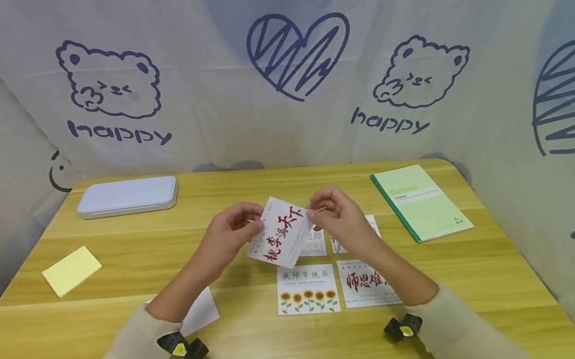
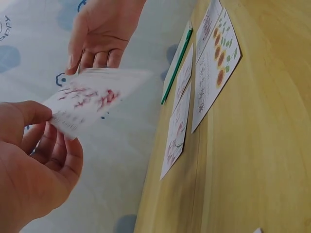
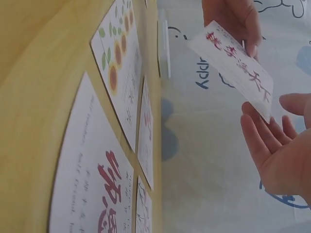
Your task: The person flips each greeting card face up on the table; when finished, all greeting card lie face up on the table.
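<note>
Above the table, my left hand (image 1: 226, 235) pinches a white card (image 1: 280, 233) with red Chinese lettering, thumb on its face. The card is tilted, and I cannot tell whether it is single or a thin stack. My right hand (image 1: 343, 214) is at the card's other end; in the right wrist view its fingertips touch the corner from behind while the thumb stands apart. Below lie a sunflower card (image 1: 306, 291) and a card with red lettering (image 1: 365, 282), partly under the right forearm. Two more cards behind them, one a flower card (image 3: 144, 206), are partly hidden.
A white paper (image 1: 201, 313) lies partly beneath the left forearm. Yellow sticky notes (image 1: 71, 270) are on the left, with a pale pencil case (image 1: 127, 197) at the back left. A green notebook (image 1: 422, 202) lies at the right. A printed curtain (image 1: 198, 64) hangs behind the table.
</note>
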Motion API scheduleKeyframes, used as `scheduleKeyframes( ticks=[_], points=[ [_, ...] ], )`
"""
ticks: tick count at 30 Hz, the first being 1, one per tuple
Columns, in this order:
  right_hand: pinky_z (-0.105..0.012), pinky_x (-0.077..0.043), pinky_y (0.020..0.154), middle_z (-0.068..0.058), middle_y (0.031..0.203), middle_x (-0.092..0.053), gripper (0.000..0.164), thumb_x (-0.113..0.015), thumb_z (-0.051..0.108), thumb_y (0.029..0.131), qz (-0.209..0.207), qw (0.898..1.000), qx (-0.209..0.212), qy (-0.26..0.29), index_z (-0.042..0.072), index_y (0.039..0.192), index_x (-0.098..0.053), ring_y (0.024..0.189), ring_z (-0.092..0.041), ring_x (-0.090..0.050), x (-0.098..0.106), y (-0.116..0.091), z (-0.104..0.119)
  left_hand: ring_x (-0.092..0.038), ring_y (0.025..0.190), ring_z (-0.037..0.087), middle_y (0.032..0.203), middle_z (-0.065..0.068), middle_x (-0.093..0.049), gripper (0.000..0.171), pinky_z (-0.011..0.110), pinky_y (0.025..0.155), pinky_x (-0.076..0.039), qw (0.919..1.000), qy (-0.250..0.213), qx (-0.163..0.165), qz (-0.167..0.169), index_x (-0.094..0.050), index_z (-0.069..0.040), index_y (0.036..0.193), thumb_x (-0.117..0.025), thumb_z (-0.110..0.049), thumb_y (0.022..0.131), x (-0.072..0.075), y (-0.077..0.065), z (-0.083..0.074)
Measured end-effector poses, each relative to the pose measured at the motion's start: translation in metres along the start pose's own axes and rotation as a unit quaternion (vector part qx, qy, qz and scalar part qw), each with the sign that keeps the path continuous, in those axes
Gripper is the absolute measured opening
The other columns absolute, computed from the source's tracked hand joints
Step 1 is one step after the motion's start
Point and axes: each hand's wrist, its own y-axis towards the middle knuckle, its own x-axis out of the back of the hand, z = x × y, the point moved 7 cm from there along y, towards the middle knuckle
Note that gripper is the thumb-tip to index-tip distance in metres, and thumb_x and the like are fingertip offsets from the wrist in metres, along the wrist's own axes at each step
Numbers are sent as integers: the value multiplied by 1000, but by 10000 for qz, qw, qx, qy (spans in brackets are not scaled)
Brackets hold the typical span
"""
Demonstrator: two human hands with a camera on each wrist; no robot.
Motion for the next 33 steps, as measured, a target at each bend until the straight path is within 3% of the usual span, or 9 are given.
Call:
scheduleKeyframes(
  ticks=[6, 9, 13, 18, 22, 26, 29, 33],
  points=[
    [-32, -56, 85, -7, 116, -67, 37, -64, 20, 100, 728, 9937, 301, -793, 20, 137, -57, 100, -21, -66, -18, -5, 5, -59, 87, 22, 105, 9, -69, 24, 28, 71, -53, 9966, 512, 71, 635, -70, -10, 121, -62, -15, 99, -13, -3, 0],
    [-32, -57, 82, -3, 112, -68, 32, -64, 23, 100, 709, 9902, 385, -1139, 20, 132, -62, 96, -19, -66, -19, -7, 6, -60, 87, 23, 106, 9, -68, 24, 29, 71, -54, 9953, 556, 48, 795, -69, -11, 121, -62, -16, 100, -15, -3, 0],
    [-33, -57, 81, -5, 113, -67, 28, -64, 22, 100, 448, 9926, 238, -1103, 17, 128, -64, 94, -19, -67, -12, -5, 2, -62, 90, 23, 110, 10, -68, 24, 32, 76, -55, 9955, 545, 43, 775, -68, -11, 122, -63, -16, 99, -10, -2, -1],
    [-34, -57, 82, -9, 112, -65, 29, -64, 17, 99, 149, 9971, 47, -748, 10, 127, -62, 92, -20, -68, -3, -2, 0, -64, 93, 23, 113, 11, -69, 26, 42, 84, -56, 9962, 528, 278, 627, -66, -8, 123, -64, -17, 99, 8, -7, 6],
    [-40, -58, 82, -11, 109, -65, 31, -64, 13, 98, 193, 9986, -30, -491, 5, 127, -60, 88, -18, -67, -10, 6, -2, -66, 94, 25, 113, 14, -70, 27, 48, 88, -56, 9968, 556, 356, 456, -64, -4, 125, -64, -16, 100, 25, -11, 13],
    [-48, -58, 81, -11, 104, -66, 32, -66, 11, 97, 447, 9974, 109, -547, 3, 127, -60, 85, -21, -67, -26, 23, -6, -67, 92, 23, 113, 17, -68, 32, 43, 86, -57, 9972, 602, 358, 275, -60, -1, 129, -63, -14, 99, 44, -8, 16],
    [-51, -57, 80, -10, 100, -66, 32, -67, 11, 97, 726, 9950, 167, -671, 3, 127, -61, 84, -31, -67, -40, 41, -12, -66, 88, 21, 110, 17, -66, 35, 37, 83, -58, 9967, 677, 436, 142, -57, -1, 131, -64, -14, 99, 61, -4, 22],
    [-44, -57, 73, -8, 94, -65, 29, -67, 13, 97, 1103, 9874, 72, -1134, 10, 125, -64, 83, -38, -65, -60, 67, -25, -66, 87, 19, 108, 17, -67, 36, 39, 83, -58, 9943, 863, 620, 108, -56, 0, 132, -63, -13, 99, 82, 1, 35]
  ],
)
